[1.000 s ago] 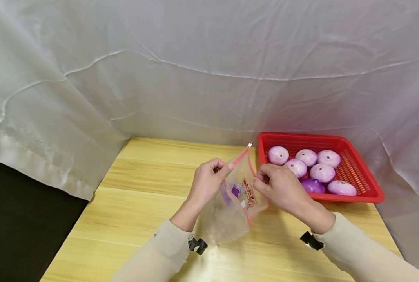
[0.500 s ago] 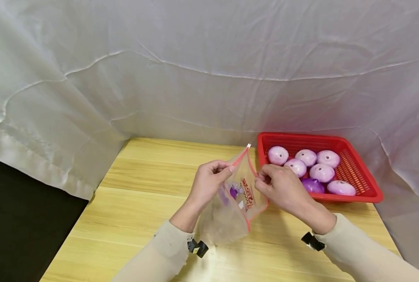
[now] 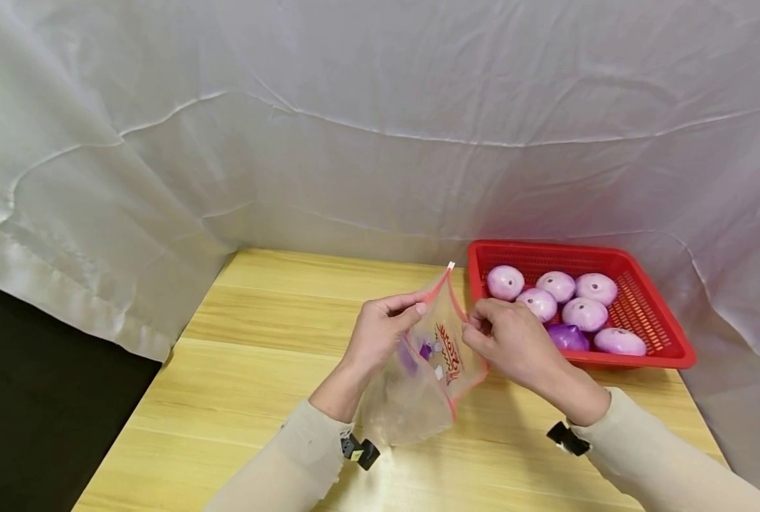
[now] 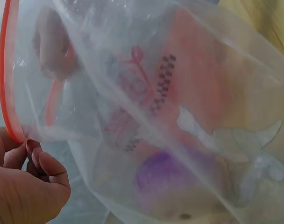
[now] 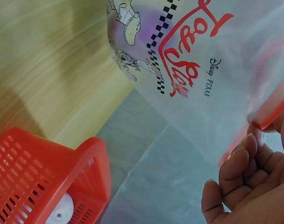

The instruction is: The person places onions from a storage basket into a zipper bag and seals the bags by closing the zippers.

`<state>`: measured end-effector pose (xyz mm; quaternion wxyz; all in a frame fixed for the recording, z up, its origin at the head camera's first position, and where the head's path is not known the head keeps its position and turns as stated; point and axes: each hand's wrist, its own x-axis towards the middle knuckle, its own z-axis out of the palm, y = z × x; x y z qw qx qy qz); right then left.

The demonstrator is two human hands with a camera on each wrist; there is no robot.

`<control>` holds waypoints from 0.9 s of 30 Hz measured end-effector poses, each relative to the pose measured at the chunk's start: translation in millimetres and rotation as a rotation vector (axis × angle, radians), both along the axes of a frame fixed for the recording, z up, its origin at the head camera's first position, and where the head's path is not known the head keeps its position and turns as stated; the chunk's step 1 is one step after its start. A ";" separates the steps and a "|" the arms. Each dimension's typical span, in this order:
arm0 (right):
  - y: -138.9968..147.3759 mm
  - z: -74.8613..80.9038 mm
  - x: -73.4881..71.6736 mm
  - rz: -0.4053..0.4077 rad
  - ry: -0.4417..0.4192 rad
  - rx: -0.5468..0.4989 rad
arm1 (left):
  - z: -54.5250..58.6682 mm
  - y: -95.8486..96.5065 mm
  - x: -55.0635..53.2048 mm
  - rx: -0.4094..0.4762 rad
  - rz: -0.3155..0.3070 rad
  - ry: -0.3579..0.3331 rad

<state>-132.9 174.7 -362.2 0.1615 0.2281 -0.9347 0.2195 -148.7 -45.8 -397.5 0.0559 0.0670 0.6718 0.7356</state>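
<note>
A translucent zip bag (image 3: 405,405) with a red-edged mouth is held spread apart over the table. My left hand (image 3: 380,331) pinches the near-left side of its rim between thumb and fingers. On the opposite side, my right hand (image 3: 510,341) pinches the other red edge, close to the basket. A white slider (image 3: 451,265) sits at the far corner of the mouth. Through the plastic in the left wrist view shows a purple and pale onion (image 4: 165,175), blurred by the film. Red lettering (image 5: 188,51) and a checkered strip are printed on the bag.
A red perforated basket (image 3: 664,313) stands at the back right of the wooden table (image 3: 258,341). Several pale purple onions (image 3: 584,313) and one darker onion (image 3: 567,337) lie in it. Grey cloth (image 3: 367,142) hangs behind; a black area (image 3: 47,398) borders the left.
Both hands keep their pinch on the bag's rim. The left hand has shifted very slightly, its fingers a little straighter; the bag's mouth stays spread and the basket has not moved.
</note>
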 end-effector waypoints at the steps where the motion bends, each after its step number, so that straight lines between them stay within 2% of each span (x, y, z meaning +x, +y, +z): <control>1: 0.2 0.3 0.3 -0.002 -0.002 -0.002 | -0.5 0.0 -0.4 0.000 -0.012 0.002; 6: 1.1 2.5 0.3 -0.009 -0.020 -0.007 | -2.0 -1.0 -1.8 -0.004 -0.083 0.000; 10: 3.7 5.6 0.9 -0.030 -0.043 -0.016 | -3.1 -2.7 -2.4 0.023 -0.097 -0.004; 14: 6.2 7.2 1.6 -0.043 -0.055 -0.022 | -4.8 -3.6 -2.9 0.030 -0.078 0.000; 21: 5.8 6.5 1.7 -0.041 -0.071 -0.029 | -7.6 -3.5 -2.4 -0.030 -0.001 0.007; 27: 5.8 5.5 1.7 -0.041 -0.061 -0.026 | -7.5 -3.2 -2.2 0.017 -0.002 -0.001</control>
